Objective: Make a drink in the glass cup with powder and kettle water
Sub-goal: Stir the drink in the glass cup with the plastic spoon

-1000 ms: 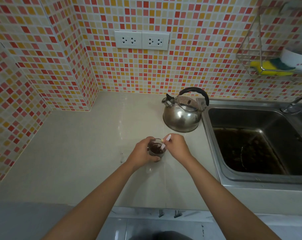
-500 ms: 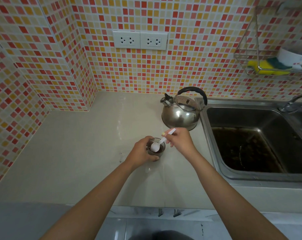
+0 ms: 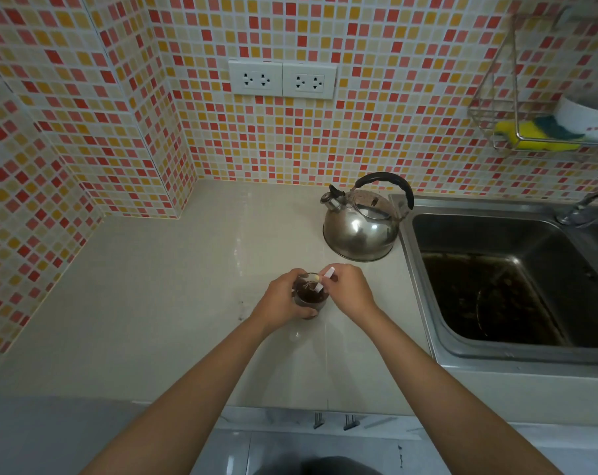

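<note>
The cup (image 3: 308,298) stands on the counter (image 3: 160,303), near the front of the kettle (image 3: 361,228) and a little to its left. It is a small clear glass holding a dark brown drink. The left hand (image 3: 280,303) is curled round the cup's left side, gripping it, with the thumb at the near wall. The right hand (image 3: 350,291) sits just right of the cup and pinches the upper end of a white spoon (image 3: 325,281); the spoon slants down to the left, and its lower end dips into the drink, so the bowl cannot be made out. Both forearms reach in from the near edge of the counter.

The kettle is steel with a black handle arched over its lid and a spout pointing left. It stands upright, just beside the left rim of the sink (image 3: 407,255). The sink basin looks dark and stained. A tap (image 3: 585,207) shows at the sink's far right corner.

Behind the kettle rises a wall of red, orange and cream tiles (image 3: 376,97). Two white sockets (image 3: 282,79) sit on it, above and left of the kettle. A wire rack (image 3: 489,121) hangs up to the kettle's right, holding a yellow and green sponge (image 3: 530,133) and a white bowl (image 3: 582,113).
</note>
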`<state>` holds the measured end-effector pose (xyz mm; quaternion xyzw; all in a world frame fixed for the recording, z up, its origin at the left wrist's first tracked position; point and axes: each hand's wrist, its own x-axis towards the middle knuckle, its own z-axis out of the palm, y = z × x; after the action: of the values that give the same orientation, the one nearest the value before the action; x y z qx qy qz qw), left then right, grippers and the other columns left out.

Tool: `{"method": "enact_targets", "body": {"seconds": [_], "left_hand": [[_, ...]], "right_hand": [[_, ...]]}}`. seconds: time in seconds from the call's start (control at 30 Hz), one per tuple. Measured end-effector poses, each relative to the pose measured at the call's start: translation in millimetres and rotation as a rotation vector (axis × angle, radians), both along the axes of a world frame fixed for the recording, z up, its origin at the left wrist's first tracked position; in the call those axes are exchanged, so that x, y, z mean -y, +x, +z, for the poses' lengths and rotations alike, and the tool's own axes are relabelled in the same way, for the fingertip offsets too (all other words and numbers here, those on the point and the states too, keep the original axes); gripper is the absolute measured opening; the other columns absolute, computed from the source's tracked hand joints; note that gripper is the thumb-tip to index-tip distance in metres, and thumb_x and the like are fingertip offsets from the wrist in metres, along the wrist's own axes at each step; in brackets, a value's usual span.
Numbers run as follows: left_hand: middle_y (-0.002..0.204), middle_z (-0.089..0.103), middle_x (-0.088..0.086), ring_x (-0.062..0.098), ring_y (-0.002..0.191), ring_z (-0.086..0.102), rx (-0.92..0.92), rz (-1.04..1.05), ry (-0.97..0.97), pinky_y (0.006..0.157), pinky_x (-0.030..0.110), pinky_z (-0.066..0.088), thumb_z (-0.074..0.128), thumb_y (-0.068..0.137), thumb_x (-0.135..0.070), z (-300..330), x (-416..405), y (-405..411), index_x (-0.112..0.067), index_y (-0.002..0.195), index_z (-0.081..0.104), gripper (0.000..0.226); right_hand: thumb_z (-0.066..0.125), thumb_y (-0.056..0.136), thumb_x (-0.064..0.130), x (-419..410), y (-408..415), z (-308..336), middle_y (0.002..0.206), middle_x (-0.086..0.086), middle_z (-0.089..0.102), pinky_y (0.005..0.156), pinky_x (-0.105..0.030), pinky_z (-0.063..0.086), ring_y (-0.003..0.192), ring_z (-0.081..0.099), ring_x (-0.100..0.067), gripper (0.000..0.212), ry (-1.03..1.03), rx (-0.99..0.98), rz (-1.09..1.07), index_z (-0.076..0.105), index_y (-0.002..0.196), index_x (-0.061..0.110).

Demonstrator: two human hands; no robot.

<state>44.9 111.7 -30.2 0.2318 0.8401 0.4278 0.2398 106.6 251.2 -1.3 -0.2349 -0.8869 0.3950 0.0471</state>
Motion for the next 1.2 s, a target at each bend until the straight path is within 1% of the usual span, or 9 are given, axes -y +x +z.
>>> {"method": "enact_targets", "body": {"seconds": [0.13, 0.3, 0.4, 0.47, 0.73, 0.83, 0.93, 1.03, 1.2], "left_hand": [[0.123, 0.064, 0.003, 0.023, 0.115, 0.061, 0.005, 0.007, 0.009, 0.101, 0.038, 0.05, 0.089, 0.058, -0.018, -2, 1, 0, -0.022, 0.122, 0.055, 0.072], [0.124, 0.063, 0.004, 0.022, 0.114, 0.061, 0.016, 0.012, 0.019, 0.103, 0.039, 0.049, 0.089, 0.057, -0.017, -2, 1, 1, -0.022, 0.123, 0.055, 0.074], [0.123, 0.064, 0.004, 0.023, 0.114, 0.061, 0.029, 0.034, 0.037, 0.103, 0.039, 0.049, 0.09, 0.056, -0.017, -3, 1, 2, -0.021, 0.123, 0.056, 0.075], [0.121, 0.065, 0.004, 0.023, 0.114, 0.061, 0.036, 0.048, 0.056, 0.103, 0.038, 0.049, 0.09, 0.056, -0.015, -4, 2, 2, -0.021, 0.123, 0.057, 0.076], [0.123, 0.066, 0.003, 0.021, 0.115, 0.06, 0.077, 0.084, 0.097, 0.105, 0.04, 0.048, 0.091, 0.056, -0.012, -6, 4, 4, -0.019, 0.127, 0.057, 0.079], [0.122, 0.066, 0.002, 0.02, 0.113, 0.061, 0.077, 0.076, 0.105, 0.104, 0.04, 0.049, 0.091, 0.056, -0.013, -6, 4, 4, -0.021, 0.126, 0.059, 0.078], [0.123, 0.066, 0.003, 0.02, 0.114, 0.061, 0.077, 0.079, 0.1, 0.105, 0.039, 0.048, 0.091, 0.053, -0.013, -6, 5, 4, -0.02, 0.127, 0.058, 0.081], [0.121, 0.067, 0.002, 0.019, 0.112, 0.062, 0.067, 0.071, 0.097, 0.104, 0.038, 0.049, 0.091, 0.053, -0.014, -6, 5, 4, -0.021, 0.126, 0.058, 0.081], [0.118, 0.067, -0.001, 0.019, 0.11, 0.063, 0.05, 0.057, 0.087, 0.1, 0.032, 0.051, 0.091, 0.052, -0.017, -6, 5, 3, -0.024, 0.124, 0.059, 0.079]], "right_hand": [[0.057, 0.086, 0.011, -1, -3, 0, 0.075, -0.018, 0.07, 0.066, -0.038, 0.053, 0.065, 0.06, -0.025, 0.019, -0.065, 0.034, -0.016, 0.07, 0.076, 0.001], [0.057, 0.088, 0.012, 0, -2, 0, 0.066, -0.005, 0.063, 0.061, -0.028, 0.046, 0.062, 0.057, -0.017, 0.021, -0.063, -0.028, -0.023, 0.071, 0.073, 0.006], [0.057, 0.087, 0.012, -2, -2, -2, 0.064, -0.011, 0.065, 0.06, -0.03, 0.045, 0.056, 0.055, -0.019, 0.025, -0.068, -0.001, -0.054, 0.068, 0.064, 0.007], [0.059, 0.086, 0.012, 0, -2, -2, 0.068, -0.016, 0.069, 0.063, -0.033, 0.05, 0.056, 0.056, -0.02, 0.021, -0.114, -0.003, -0.048, 0.069, 0.069, 0.006], [0.062, 0.085, 0.013, 2, -2, -1, 0.064, -0.009, 0.065, 0.064, -0.033, 0.051, 0.052, 0.056, -0.014, 0.017, -0.143, -0.017, -0.063, 0.071, 0.074, 0.004], [0.063, 0.085, 0.013, 7, -2, 2, 0.066, -0.007, 0.066, 0.067, -0.032, 0.051, 0.06, 0.059, -0.017, 0.013, -0.138, -0.04, -0.011, 0.072, 0.079, 0.006], [0.058, 0.088, 0.013, 4, -1, 1, 0.072, -0.012, 0.069, 0.067, -0.034, 0.051, 0.069, 0.063, -0.026, 0.018, -0.062, -0.035, -0.056, 0.07, 0.078, 0.003], [0.056, 0.088, 0.011, 7, -2, 2, 0.063, -0.005, 0.064, 0.063, -0.031, 0.047, 0.063, 0.06, -0.021, 0.021, -0.067, 0.007, -0.058, 0.07, 0.074, 0.003], [0.052, 0.092, 0.015, 13, -3, 7, 0.078, -0.014, 0.069, 0.067, -0.032, 0.05, 0.073, 0.063, -0.025, 0.023, -0.048, 0.007, 0.014, 0.07, 0.083, 0.005]]}}
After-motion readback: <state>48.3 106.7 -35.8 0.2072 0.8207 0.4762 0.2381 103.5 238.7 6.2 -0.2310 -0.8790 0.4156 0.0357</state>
